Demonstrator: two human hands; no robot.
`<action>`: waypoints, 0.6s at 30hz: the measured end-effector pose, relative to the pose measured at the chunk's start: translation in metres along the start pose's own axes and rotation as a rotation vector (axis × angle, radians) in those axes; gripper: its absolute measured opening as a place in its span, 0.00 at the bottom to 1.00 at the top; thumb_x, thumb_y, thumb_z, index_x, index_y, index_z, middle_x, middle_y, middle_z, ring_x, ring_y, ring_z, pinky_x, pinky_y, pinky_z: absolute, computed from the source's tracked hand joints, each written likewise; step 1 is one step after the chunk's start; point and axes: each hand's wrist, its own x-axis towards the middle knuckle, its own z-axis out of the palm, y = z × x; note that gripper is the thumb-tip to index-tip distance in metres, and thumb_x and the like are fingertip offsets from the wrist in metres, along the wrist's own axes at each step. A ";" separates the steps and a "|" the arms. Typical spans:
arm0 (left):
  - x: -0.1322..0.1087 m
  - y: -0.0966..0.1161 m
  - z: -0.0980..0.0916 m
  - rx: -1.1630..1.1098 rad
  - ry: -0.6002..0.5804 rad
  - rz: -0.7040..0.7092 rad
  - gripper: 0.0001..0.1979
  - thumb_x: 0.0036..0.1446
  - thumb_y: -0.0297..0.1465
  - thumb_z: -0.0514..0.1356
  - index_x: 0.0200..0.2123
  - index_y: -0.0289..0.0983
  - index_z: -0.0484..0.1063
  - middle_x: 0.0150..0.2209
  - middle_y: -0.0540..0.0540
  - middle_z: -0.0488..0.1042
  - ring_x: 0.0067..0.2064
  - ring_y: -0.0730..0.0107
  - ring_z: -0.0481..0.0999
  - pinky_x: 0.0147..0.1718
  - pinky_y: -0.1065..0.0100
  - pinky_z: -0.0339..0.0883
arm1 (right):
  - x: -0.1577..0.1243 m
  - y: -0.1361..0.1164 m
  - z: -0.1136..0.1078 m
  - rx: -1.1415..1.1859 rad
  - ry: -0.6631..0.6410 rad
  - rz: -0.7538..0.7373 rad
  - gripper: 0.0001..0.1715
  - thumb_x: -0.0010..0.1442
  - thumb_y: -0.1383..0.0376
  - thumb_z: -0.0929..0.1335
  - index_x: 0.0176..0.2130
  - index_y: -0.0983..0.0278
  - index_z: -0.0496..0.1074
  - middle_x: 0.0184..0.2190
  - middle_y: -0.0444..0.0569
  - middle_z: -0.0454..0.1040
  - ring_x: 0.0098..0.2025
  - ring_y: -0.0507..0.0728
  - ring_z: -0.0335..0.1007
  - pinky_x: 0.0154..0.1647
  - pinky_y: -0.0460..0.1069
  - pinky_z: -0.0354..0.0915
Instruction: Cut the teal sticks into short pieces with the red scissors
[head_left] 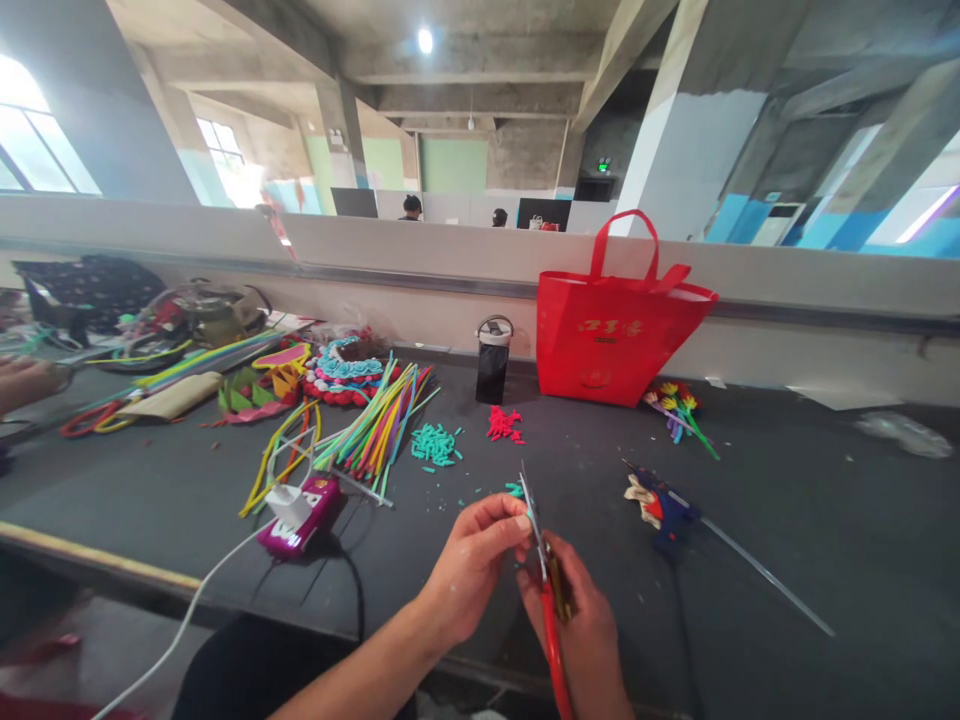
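My right hand (581, 610) is wrapped around a pair of scissors (556, 650) with a red handle, its blades pointing up and away from me. A brassy object, too unclear to name, shows between the right fingers. Against the blades, my left hand (469, 560) is closed in a pinch; whatever it holds is hidden by the fingers. Just beyond the fingertips lie a few teal pieces (514, 489). Farther off are a heap of short teal pieces (435, 446) and a smaller heap of red pieces (505, 424) on the dark table (450, 500).
Left are a purple power strip (319, 510) with a white plug, a bundle of coloured sticks (382, 420) and another person's hand (30, 383). A black bottle (492, 372) and red bag (615, 335) stand behind. Right lies a glue gun (675, 517) with a clear stick.
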 end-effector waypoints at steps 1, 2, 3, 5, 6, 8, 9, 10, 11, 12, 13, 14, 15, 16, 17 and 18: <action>0.000 -0.001 0.000 0.009 -0.004 -0.002 0.07 0.47 0.31 0.68 0.27 0.34 0.74 0.24 0.51 0.68 0.28 0.75 0.64 0.32 0.72 0.58 | 0.000 -0.001 0.000 0.001 -0.005 0.000 0.19 0.57 0.59 0.69 0.48 0.63 0.72 0.38 0.50 0.81 0.36 0.57 0.79 0.38 0.48 0.74; 0.000 -0.002 -0.001 0.018 -0.008 -0.002 0.07 0.47 0.31 0.68 0.27 0.34 0.74 0.24 0.51 0.68 0.28 0.75 0.65 0.32 0.71 0.58 | 0.001 -0.002 0.000 0.003 -0.008 0.001 0.19 0.57 0.58 0.69 0.47 0.63 0.72 0.37 0.49 0.81 0.35 0.57 0.79 0.37 0.47 0.74; 0.000 -0.003 -0.001 0.025 -0.009 0.001 0.07 0.47 0.31 0.68 0.27 0.34 0.74 0.24 0.51 0.68 0.28 0.74 0.64 0.32 0.71 0.58 | 0.001 -0.002 0.001 0.007 -0.011 0.001 0.18 0.57 0.58 0.69 0.47 0.63 0.72 0.37 0.49 0.81 0.35 0.56 0.79 0.37 0.47 0.74; 0.000 -0.003 -0.001 0.029 -0.007 0.001 0.07 0.47 0.31 0.68 0.27 0.34 0.74 0.24 0.50 0.68 0.27 0.74 0.64 0.32 0.71 0.57 | 0.001 -0.003 0.001 0.032 -0.008 0.001 0.18 0.57 0.59 0.69 0.46 0.64 0.73 0.35 0.48 0.81 0.34 0.55 0.79 0.36 0.46 0.74; 0.000 -0.003 -0.001 0.029 -0.005 -0.001 0.07 0.47 0.31 0.68 0.27 0.34 0.74 0.24 0.50 0.68 0.27 0.74 0.64 0.32 0.71 0.57 | 0.001 -0.003 0.001 0.048 -0.009 0.007 0.17 0.58 0.59 0.68 0.46 0.64 0.73 0.35 0.48 0.81 0.33 0.55 0.79 0.35 0.45 0.74; 0.000 -0.003 -0.001 0.033 -0.007 -0.005 0.07 0.47 0.30 0.68 0.28 0.34 0.74 0.24 0.50 0.68 0.27 0.75 0.63 0.31 0.72 0.57 | 0.000 -0.003 0.002 0.077 -0.006 0.033 0.18 0.58 0.59 0.68 0.47 0.64 0.73 0.35 0.47 0.81 0.33 0.54 0.79 0.35 0.44 0.73; 0.001 -0.003 -0.001 0.038 -0.009 -0.004 0.07 0.47 0.31 0.67 0.28 0.34 0.75 0.24 0.50 0.68 0.27 0.75 0.63 0.31 0.72 0.57 | -0.001 -0.003 0.003 0.086 -0.008 0.052 0.18 0.58 0.60 0.68 0.47 0.64 0.73 0.36 0.48 0.81 0.33 0.54 0.79 0.35 0.44 0.73; 0.001 -0.003 -0.001 0.046 -0.011 -0.001 0.07 0.47 0.31 0.67 0.28 0.34 0.75 0.24 0.50 0.68 0.27 0.75 0.63 0.31 0.72 0.56 | -0.002 -0.003 0.003 0.095 -0.012 0.070 0.19 0.58 0.60 0.68 0.48 0.64 0.73 0.36 0.48 0.81 0.34 0.55 0.79 0.34 0.44 0.73; 0.002 -0.003 -0.001 0.057 -0.014 0.005 0.07 0.47 0.31 0.67 0.29 0.33 0.75 0.24 0.50 0.68 0.27 0.75 0.63 0.31 0.72 0.56 | -0.003 -0.002 0.004 0.107 -0.014 0.085 0.19 0.58 0.60 0.68 0.48 0.64 0.74 0.37 0.48 0.81 0.34 0.55 0.79 0.34 0.44 0.73; 0.002 -0.003 -0.001 0.070 -0.016 0.013 0.07 0.48 0.31 0.67 0.29 0.33 0.75 0.24 0.50 0.68 0.27 0.75 0.63 0.30 0.72 0.56 | -0.004 -0.002 0.004 0.121 -0.016 0.098 0.18 0.58 0.60 0.68 0.47 0.64 0.74 0.37 0.48 0.81 0.34 0.55 0.80 0.34 0.44 0.73; 0.003 -0.003 -0.001 0.084 -0.019 0.022 0.06 0.48 0.31 0.67 0.29 0.33 0.75 0.25 0.50 0.68 0.27 0.75 0.63 0.30 0.72 0.56 | -0.004 -0.002 0.004 0.133 -0.022 0.109 0.18 0.58 0.60 0.68 0.47 0.64 0.74 0.38 0.49 0.81 0.35 0.56 0.80 0.34 0.44 0.73; 0.004 -0.004 -0.002 0.097 -0.021 0.031 0.06 0.49 0.31 0.67 0.29 0.33 0.75 0.25 0.50 0.68 0.28 0.75 0.63 0.30 0.72 0.56 | -0.004 -0.002 0.004 0.142 -0.028 0.118 0.17 0.58 0.61 0.68 0.47 0.63 0.75 0.37 0.49 0.81 0.35 0.56 0.79 0.34 0.44 0.73; 0.004 -0.004 -0.002 0.110 -0.024 0.041 0.06 0.49 0.31 0.67 0.29 0.34 0.75 0.25 0.49 0.69 0.28 0.75 0.63 0.30 0.72 0.56 | -0.003 -0.002 0.004 0.146 -0.029 0.123 0.17 0.57 0.61 0.68 0.46 0.63 0.75 0.37 0.49 0.81 0.35 0.56 0.79 0.34 0.45 0.73; 0.005 -0.005 -0.002 0.123 -0.027 0.050 0.06 0.49 0.31 0.66 0.29 0.34 0.75 0.25 0.49 0.69 0.28 0.75 0.63 0.30 0.72 0.57 | -0.002 -0.003 0.004 0.144 -0.024 0.128 0.16 0.57 0.62 0.67 0.45 0.63 0.75 0.37 0.49 0.81 0.35 0.56 0.79 0.35 0.45 0.73; 0.005 -0.005 -0.002 0.136 -0.031 0.058 0.06 0.50 0.32 0.66 0.29 0.34 0.75 0.25 0.49 0.69 0.28 0.74 0.63 0.30 0.72 0.57 | -0.001 -0.004 0.003 0.137 -0.021 0.133 0.16 0.57 0.62 0.67 0.45 0.63 0.76 0.36 0.48 0.81 0.34 0.56 0.79 0.35 0.45 0.73; 0.005 -0.006 -0.002 0.148 -0.033 0.063 0.06 0.50 0.31 0.66 0.29 0.34 0.75 0.26 0.49 0.69 0.28 0.74 0.64 0.30 0.72 0.57 | 0.001 -0.005 0.002 0.130 -0.025 0.137 0.16 0.56 0.63 0.66 0.44 0.63 0.76 0.36 0.48 0.81 0.34 0.56 0.79 0.34 0.45 0.73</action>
